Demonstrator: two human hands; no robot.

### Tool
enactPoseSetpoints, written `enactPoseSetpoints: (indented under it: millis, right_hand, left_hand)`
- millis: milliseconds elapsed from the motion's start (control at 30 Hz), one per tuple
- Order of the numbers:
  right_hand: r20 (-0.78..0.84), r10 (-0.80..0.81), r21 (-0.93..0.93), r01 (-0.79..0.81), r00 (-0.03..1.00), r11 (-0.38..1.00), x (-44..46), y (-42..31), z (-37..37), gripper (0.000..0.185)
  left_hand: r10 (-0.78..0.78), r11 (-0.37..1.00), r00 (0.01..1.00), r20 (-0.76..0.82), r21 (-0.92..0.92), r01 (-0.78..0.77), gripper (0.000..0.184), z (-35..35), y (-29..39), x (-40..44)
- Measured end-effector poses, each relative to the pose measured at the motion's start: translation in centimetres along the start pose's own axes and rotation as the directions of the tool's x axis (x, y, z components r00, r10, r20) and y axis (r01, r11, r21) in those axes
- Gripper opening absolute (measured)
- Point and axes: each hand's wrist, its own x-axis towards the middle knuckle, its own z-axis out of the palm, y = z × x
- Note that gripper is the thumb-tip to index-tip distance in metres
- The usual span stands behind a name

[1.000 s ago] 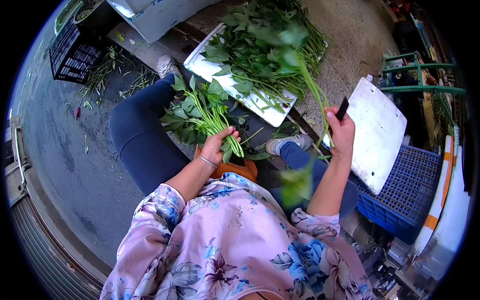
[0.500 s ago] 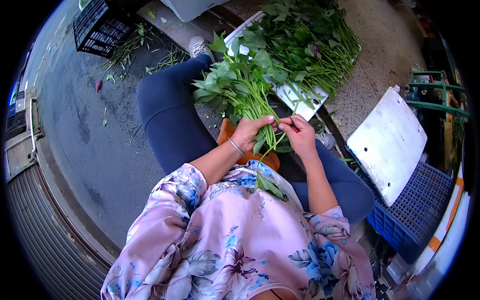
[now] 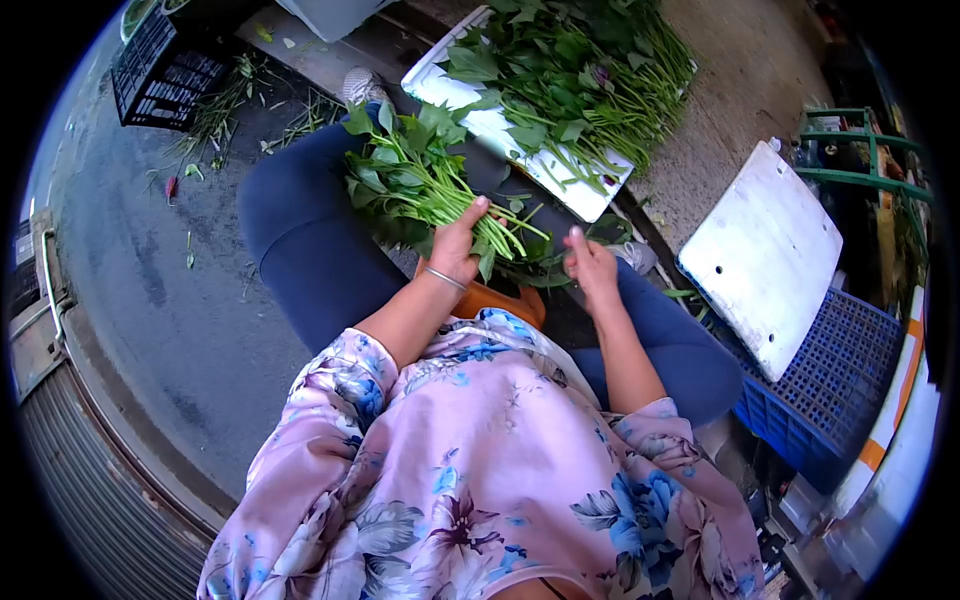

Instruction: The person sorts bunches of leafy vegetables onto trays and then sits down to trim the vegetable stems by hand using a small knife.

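Observation:
My left hand (image 3: 457, 243), with a bracelet at the wrist, is closed round a bunch of leafy green stems (image 3: 415, 185). The leaves point up and left, the cut ends down and right. To its right, my right hand (image 3: 592, 265) is raised with fingers curled and the thumb up; whether it holds something small is too hard to make out. Beyond both hands, a large heap of leafy stems (image 3: 600, 85) lies on a white foam board (image 3: 440, 85). Loose leaves lie below the hands.
A white foam lid (image 3: 768, 255) leans on a blue crate (image 3: 835, 375) at the right, near a green rack (image 3: 865, 175). A black crate (image 3: 165, 75) stands at the upper left, beside scattered stems (image 3: 225, 115). Orange material (image 3: 515, 303) lies between my legs.
My right hand first came to the bunch with a stem, then moved away to the right. The long stem no longer hangs from it. My left hand still grips the bunch.

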Motion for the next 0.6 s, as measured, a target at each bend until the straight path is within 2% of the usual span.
enactPoseSetpoints:
  millis: [33, 100, 133, 167, 267, 367, 400, 467, 500, 567, 600]
  right_hand:
    - [0.105, 0.120, 0.502, -0.157, 0.987, 0.851, -1.5, -1.9, 0.7, 0.044]
    - [0.123, 0.109, 0.768, -0.164, 0.986, 0.618, -3.7, -2.9, 2.4, 0.047]
    - [0.121, 0.080, 0.845, -0.145, 0.989, 0.515, -5.1, -3.3, 3.2, 0.043]
    - [0.133, 0.120, 0.865, -0.174, 0.984, 0.472, -5.7, -3.4, 4.1, 0.044]
    - [0.309, 0.126, 0.879, -0.334, 0.943, 0.340, -5.1, -3.3, 5.6, 0.040]
    - [0.339, 0.102, 0.790, -0.341, 0.935, 0.509, -3.2, -2.8, 5.5, 0.039]
    - [0.329, 0.105, 0.795, -0.335, 0.938, 0.506, -2.8, -2.5, 5.6, 0.039]
    - [0.448, 0.076, 0.840, -0.449, 0.891, 0.305, -2.2, -2.2, 5.8, 0.034]
    - [0.448, 0.096, 0.837, -0.455, 0.889, 0.305, -2.1, -2.2, 6.0, 0.029]
    - [0.358, 0.127, 0.678, -0.351, 0.925, 0.646, -1.1, 0.1, 6.5, 0.027]
    - [0.395, 0.205, 0.634, -0.427, 0.895, 0.645, -1.1, 1.2, 6.2, 0.027]
  left_hand:
    - [-0.006, 1.000, 1.000, 0.002, 0.000, 0.006, 0.015, 0.0, -0.1, 0.1]
    - [0.005, 1.000, 1.000, -0.022, -0.016, -0.005, 0.014, -0.1, -0.1, 0.3]
    - [0.015, 1.000, 0.999, -0.032, 0.002, -0.015, 0.015, -0.1, -0.1, 0.3]
    - [0.011, 1.000, 1.000, -0.029, 0.003, -0.011, 0.015, -0.2, -0.2, 0.4]
    - [0.038, 0.998, 0.999, 0.009, 0.048, -0.038, 0.015, -0.2, -0.6, 0.4]
    - [0.028, 0.992, 0.998, 0.051, 0.124, -0.034, 0.015, -0.2, -0.4, 0.4]
    - [0.035, 0.989, 0.998, 0.055, 0.142, -0.043, 0.016, -0.5, -0.5, 0.7]
    - [0.030, 0.991, 0.998, 0.059, 0.132, -0.038, 0.016, -0.8, -0.5, 0.8]
    - [0.021, 0.990, 0.998, 0.062, 0.135, -0.029, 0.017, -0.7, -0.4, 0.7]
    - [0.068, 0.991, 0.997, 0.023, 0.118, -0.070, 0.011, -0.8, -0.6, 1.2]
    - [0.052, 0.996, 0.999, 0.005, 0.071, -0.052, 0.011, -0.6, -0.2, 1.3]
